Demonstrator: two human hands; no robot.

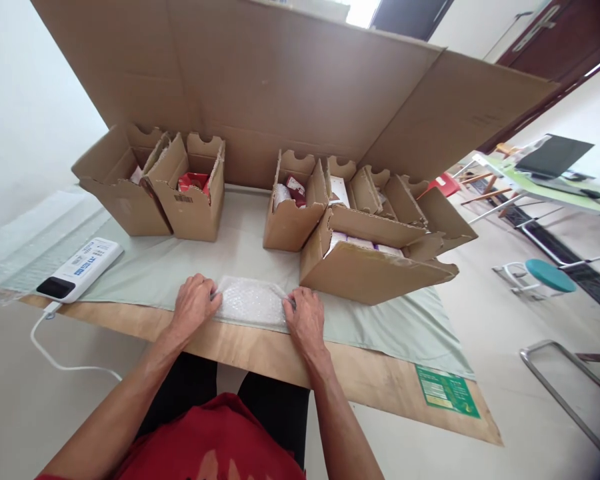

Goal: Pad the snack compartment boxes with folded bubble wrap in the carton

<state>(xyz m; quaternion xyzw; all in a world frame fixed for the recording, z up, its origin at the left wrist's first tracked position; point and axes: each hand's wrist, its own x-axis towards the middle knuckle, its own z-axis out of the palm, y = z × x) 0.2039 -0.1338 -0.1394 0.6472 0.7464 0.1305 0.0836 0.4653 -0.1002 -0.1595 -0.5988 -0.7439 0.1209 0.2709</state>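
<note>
A piece of bubble wrap [253,303] lies flat near the front edge of the cloth-covered table, roughly rectangular, seemingly folded. Its left end is pinched by my left hand [196,301], thumb against the fingers. At the opposite end, my right hand [306,315] grips the wrap with curled fingers. Whether anything is inside the wrap I cannot tell. Behind it stands a cardboard box [293,223] holding a dark red packet [296,190]. Just right of my right hand sits a long cardboard box [375,270] with white and purple packages [360,243] in it.
More bubble wrap [35,233] spreads over the table's left side, beside a white power bank [83,267] with a cable. Two cardboard boxes [197,213] stand at the back left, several more at the right. A tall cardboard panel [280,87] closes off the back.
</note>
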